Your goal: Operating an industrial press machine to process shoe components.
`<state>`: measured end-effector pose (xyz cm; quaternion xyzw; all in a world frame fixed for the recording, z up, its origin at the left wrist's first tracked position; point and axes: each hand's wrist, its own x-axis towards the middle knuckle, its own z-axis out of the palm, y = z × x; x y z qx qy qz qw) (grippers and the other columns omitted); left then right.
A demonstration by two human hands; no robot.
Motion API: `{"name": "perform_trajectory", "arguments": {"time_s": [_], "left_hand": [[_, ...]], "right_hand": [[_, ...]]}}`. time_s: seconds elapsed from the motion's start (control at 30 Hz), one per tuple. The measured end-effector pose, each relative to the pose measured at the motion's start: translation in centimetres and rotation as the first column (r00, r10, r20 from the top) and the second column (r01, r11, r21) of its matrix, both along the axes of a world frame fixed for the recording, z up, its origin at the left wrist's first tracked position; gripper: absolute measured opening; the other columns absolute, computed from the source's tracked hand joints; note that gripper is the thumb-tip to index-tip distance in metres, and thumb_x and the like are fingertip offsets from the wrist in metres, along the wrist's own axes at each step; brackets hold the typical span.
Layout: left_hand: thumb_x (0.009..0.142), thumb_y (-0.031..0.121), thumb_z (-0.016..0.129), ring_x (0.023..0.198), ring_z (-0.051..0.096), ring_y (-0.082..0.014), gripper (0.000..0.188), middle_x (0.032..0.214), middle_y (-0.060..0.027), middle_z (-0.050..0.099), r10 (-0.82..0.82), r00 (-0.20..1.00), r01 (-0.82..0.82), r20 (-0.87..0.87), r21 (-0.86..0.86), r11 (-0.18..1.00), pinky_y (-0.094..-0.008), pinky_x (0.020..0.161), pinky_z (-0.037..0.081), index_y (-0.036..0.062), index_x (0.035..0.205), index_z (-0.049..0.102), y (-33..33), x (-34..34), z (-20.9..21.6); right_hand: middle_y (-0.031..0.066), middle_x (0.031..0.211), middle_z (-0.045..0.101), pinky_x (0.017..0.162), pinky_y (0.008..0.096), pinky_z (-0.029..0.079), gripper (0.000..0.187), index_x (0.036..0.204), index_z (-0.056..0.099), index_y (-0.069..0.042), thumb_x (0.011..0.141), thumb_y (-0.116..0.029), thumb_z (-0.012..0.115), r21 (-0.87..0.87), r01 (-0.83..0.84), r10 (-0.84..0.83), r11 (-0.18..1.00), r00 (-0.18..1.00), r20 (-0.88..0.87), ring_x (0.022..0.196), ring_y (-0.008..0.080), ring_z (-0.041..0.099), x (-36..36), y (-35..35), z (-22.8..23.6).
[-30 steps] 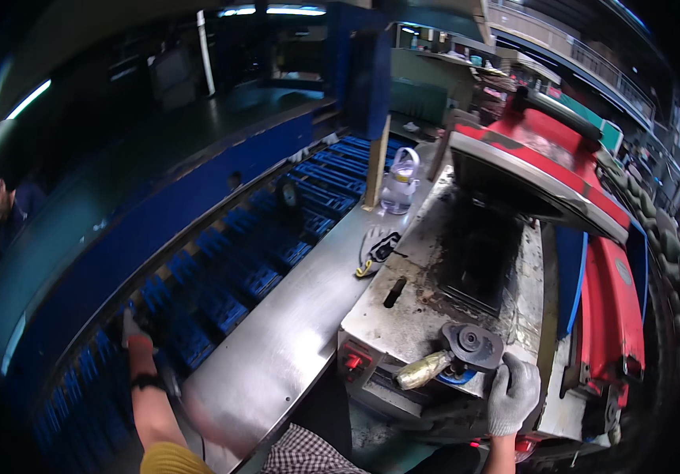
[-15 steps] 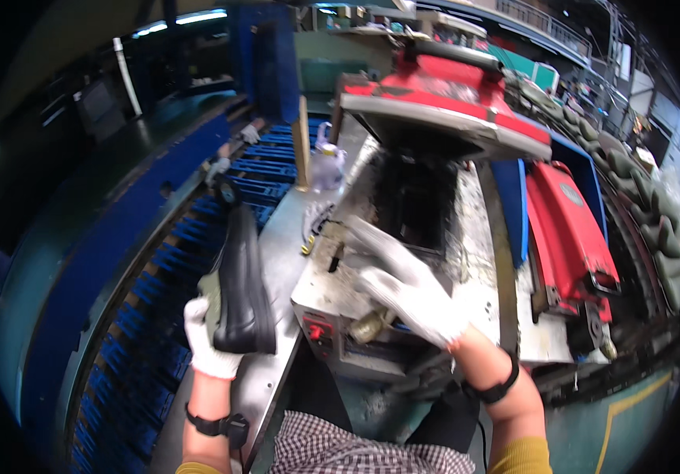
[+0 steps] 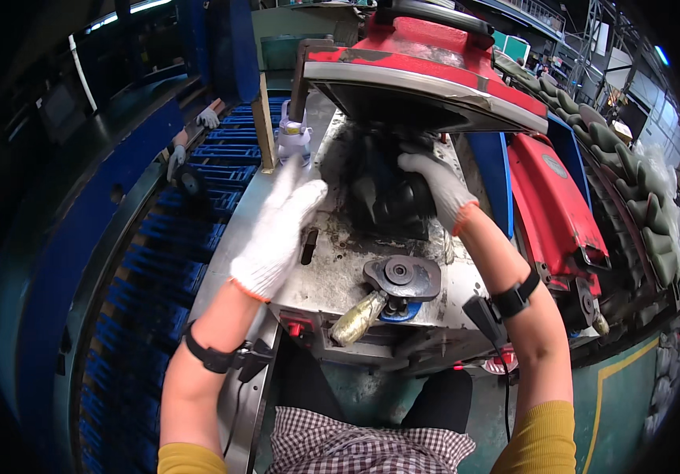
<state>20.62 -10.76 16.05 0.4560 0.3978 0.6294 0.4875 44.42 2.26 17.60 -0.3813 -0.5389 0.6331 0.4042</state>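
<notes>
Two gloved hands work over a grimy grey metal machine bench (image 3: 332, 268), and everything here is placed from it. At its near edge sits a round dark metal knob with a worn brass-coloured lever handle (image 3: 391, 284), untouched. Over the bench's left side the left hand (image 3: 276, 233) hovers with fingers spread wide, holding nothing. Further in, at the bench's middle, the right hand (image 3: 435, 186) is closed over the top of a black shoe (image 3: 391, 201), which stands on the bench just under the red hinged press head (image 3: 427, 71); the shadow there makes it hard to tell whether the shoe is fully seated. The step in hand looks like settling the shoe into the press, and the next move would seem to call for a steadying left hand on the shoe. Beyond the bench's far left corner stands a small pale plastic bottle (image 3: 292, 138); left of the bench runs a blue conveyor (image 3: 174, 261).
</notes>
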Motion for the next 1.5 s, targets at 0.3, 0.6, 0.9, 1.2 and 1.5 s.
{"name": "perform_trajectory", "arguments": {"time_s": [0.3,0.6,0.9,1.2,1.5], "left_hand": [[0.093,0.003,0.065,0.148,0.048,-0.0299,0.073,0.156,-0.0193,0.050,0.261,0.951,-0.164,-0.167,0.445,0.880,-0.0434,0.126,0.035,0.0009,0.160,0.037,-2.6,-2.9,3.5],[0.098,0.039,0.063,0.132,0.057,-0.0407,0.060,0.143,-0.0236,0.059,0.507,0.810,-0.082,-0.294,0.800,0.595,-0.0468,0.114,0.044,0.0010,0.145,0.055,2.5,5.5,15.2],[0.097,0.038,0.062,0.098,0.072,-0.0405,0.030,0.111,-0.0164,0.075,0.749,-0.104,0.552,-0.655,0.588,0.591,-0.0495,0.091,0.058,0.0114,0.105,0.073,11.5,7.6,22.8],[0.100,0.055,0.063,0.057,0.060,-0.0101,0.049,0.069,-0.0018,0.068,-0.262,0.124,0.350,-0.957,-0.205,0.914,-0.0287,0.053,0.049,0.0083,0.087,0.075,10.5,10.6,19.1],[0.098,0.046,0.065,0.062,0.056,-0.0100,0.038,0.068,0.0012,0.061,-0.536,0.102,0.371,-0.838,-0.468,0.802,-0.0282,0.060,0.045,0.0097,0.095,0.073,7.9,10.0,6.3]], "right_hand": [[0.0297,0.160,0.040,0.114,0.0494,0.047,0.087,0.157,0.050,-0.013,0.091,-0.070,0.055,0.491,-0.252,-0.458,0.834,0.178,0.871,0.137,0.0475,0.055,-5.6,4.7,-2.6],[0.0263,0.151,0.050,0.109,0.0470,0.051,0.081,0.152,0.055,-0.014,0.092,-0.069,0.058,0.474,-0.256,-0.442,0.842,0.175,0.880,0.132,0.0426,0.061,-3.5,4.6,-2.5],[0.0168,0.112,0.071,0.096,0.0447,0.055,0.030,0.121,0.070,-0.007,0.091,-0.013,0.074,0.918,-0.049,-0.578,0.394,0.763,0.289,0.106,0.0357,0.068,4.8,-13.0,-3.3],[0.0109,0.139,0.063,0.089,0.0314,0.057,0.045,0.150,0.053,-0.007,0.109,-0.025,0.061,-0.212,-0.345,0.324,0.914,0.937,-0.128,0.115,0.0165,0.066,1.7,-22.8,-15.6],[0.0157,0.153,0.051,0.108,0.0433,0.051,0.067,0.160,0.037,-0.006,0.106,-0.037,0.062,-0.103,-0.566,0.266,0.818,0.530,-0.805,0.138,0.0291,0.055,-4.3,-21.7,-15.4]]}}
